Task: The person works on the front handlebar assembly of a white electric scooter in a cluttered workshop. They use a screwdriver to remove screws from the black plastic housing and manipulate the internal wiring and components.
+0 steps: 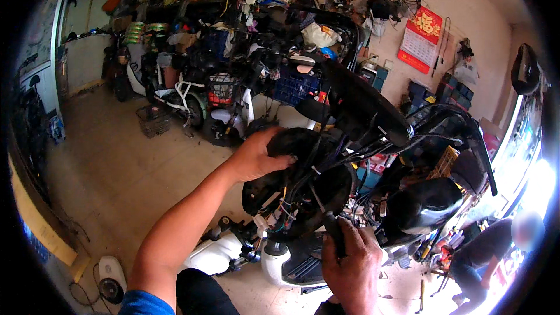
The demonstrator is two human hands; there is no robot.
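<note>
My left hand (pixel 256 154) grips the upper left edge of a black plastic scooter housing (pixel 256 192), its thumb lying on the inner side and its other fingers partly hidden behind. Exposed wiring (pixel 286 207) with small connectors runs inside the open housing. My right hand (pixel 353 262) is closed round the dark handle of a screwdriver (pixel 333 230). The thin shaft points up and away into the housing, among the cables; what its tip touches I cannot make out. Black handlebars (pixel 373 105) with cables rise just beyond my hands.
Parked scooters (pixel 186 99) and heaped parts line the far wall. A wire basket (pixel 154 121) lies on the floor at left. A black-and-white scooter body (pixel 291 265) stands below my hands. Another person (pixel 481 256) is low at the right, near a bright opening. A red calendar (pixel 420 41) hangs behind.
</note>
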